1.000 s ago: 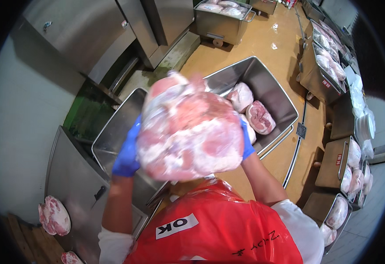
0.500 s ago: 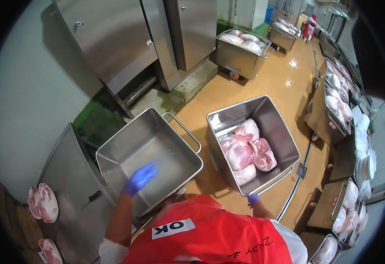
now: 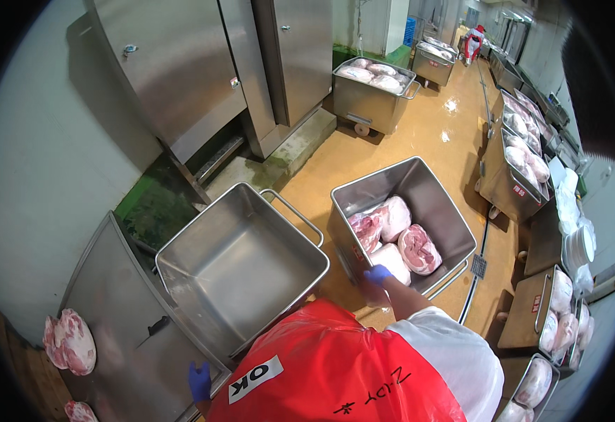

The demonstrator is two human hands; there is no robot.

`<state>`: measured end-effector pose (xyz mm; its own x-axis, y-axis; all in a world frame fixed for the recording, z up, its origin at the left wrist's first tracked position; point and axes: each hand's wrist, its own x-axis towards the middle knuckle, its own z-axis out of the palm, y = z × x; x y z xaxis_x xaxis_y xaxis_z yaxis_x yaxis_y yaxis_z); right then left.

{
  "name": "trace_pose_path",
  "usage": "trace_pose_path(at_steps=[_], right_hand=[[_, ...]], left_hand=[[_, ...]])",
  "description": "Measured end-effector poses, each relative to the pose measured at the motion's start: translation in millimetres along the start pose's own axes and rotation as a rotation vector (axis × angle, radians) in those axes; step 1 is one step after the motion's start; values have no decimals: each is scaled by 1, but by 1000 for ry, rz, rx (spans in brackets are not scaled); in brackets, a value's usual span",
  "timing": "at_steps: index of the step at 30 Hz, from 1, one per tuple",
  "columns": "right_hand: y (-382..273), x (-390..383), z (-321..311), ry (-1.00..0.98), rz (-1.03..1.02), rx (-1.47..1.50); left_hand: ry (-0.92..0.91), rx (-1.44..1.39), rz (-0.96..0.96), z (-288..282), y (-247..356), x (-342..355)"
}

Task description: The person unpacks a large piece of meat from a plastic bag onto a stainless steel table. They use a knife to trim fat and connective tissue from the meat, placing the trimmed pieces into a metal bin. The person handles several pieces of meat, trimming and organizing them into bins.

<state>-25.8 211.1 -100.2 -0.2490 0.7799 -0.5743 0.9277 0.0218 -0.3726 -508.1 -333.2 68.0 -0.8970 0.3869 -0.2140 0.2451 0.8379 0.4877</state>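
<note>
My right hand (image 3: 376, 275), in a blue glove, is curled over the near left rim of a deep steel meat bin (image 3: 442, 204). Inside that bin lie several raw pink cuts, among them a round meat cut (image 3: 419, 250) showing its red face and a paler cut (image 3: 390, 264) right by my fingers. My left hand (image 3: 199, 382), gloved too, hangs low by the edge of a steel table (image 3: 121, 309), thumb and fingers apart and nothing in them. Between my hands stands a second steel bin (image 3: 244, 264) with a bare interior.
On the table lie a dark-handled knife (image 3: 157, 325) and a meat cut (image 3: 70, 341). Steel cabinets (image 3: 174, 70) stand ahead on the left. Loaded meat carts (image 3: 515, 176) line the right side, another cart (image 3: 371, 95) stands ahead. A person in red (image 3: 473, 43) is far off.
My left hand has left the space over the bare bin and dropped to the table's edge. My right hand has moved from the near handle to the left rim. The meat lies differently.
</note>
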Motion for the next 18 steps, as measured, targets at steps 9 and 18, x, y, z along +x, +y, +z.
trace_pose_path(at_steps=[9,18], right_hand=[[-123,-10,16,58,-400,-21],[-69,-44,20,-336,-309,-209]], left_hand=[[-22,-43,-53,12,-92,-5],[-103,-115,-256,-2,-70,-23]])
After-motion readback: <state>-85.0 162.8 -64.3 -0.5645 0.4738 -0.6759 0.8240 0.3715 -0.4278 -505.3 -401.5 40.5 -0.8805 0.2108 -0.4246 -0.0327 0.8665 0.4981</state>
